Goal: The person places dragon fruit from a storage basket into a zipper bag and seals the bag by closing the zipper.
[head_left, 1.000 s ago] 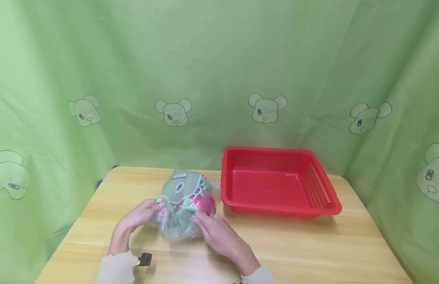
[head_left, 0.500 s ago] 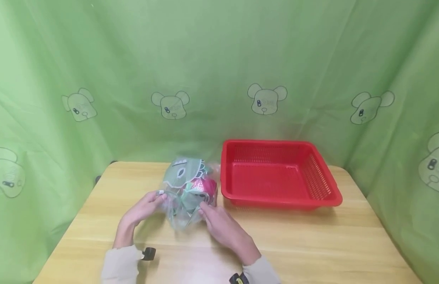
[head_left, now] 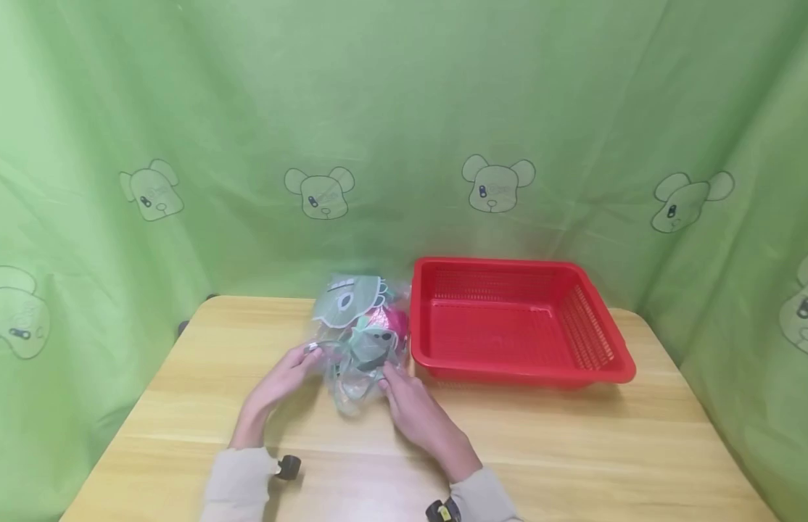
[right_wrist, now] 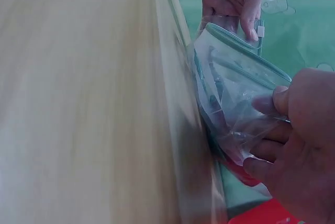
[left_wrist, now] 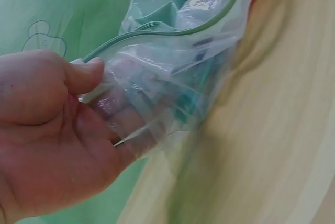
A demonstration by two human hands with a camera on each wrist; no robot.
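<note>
A clear zip bag (head_left: 358,337) with green-printed and pink contents lies on the wooden table (head_left: 574,442), just left of the red basket (head_left: 518,319). My left hand (head_left: 288,370) pinches the bag's white zip slider (left_wrist: 94,90) at its left corner between thumb and fingers. My right hand (head_left: 404,395) grips the bag's near right edge, with fingers curled into the plastic (right_wrist: 251,130). In the left wrist view the bag (left_wrist: 172,62) bulges above my palm. The right wrist view shows the green zip strip (right_wrist: 246,54) running between both hands.
The red plastic basket stands at the back right of the table, its left wall touching the bag. A green curtain with bear prints (head_left: 495,181) hangs close behind and at both sides. Bare tabletop lies in front of the basket.
Both hands and the bag have slid right and away, up to the basket's left wall. The bag has bunched narrower between the hands.
</note>
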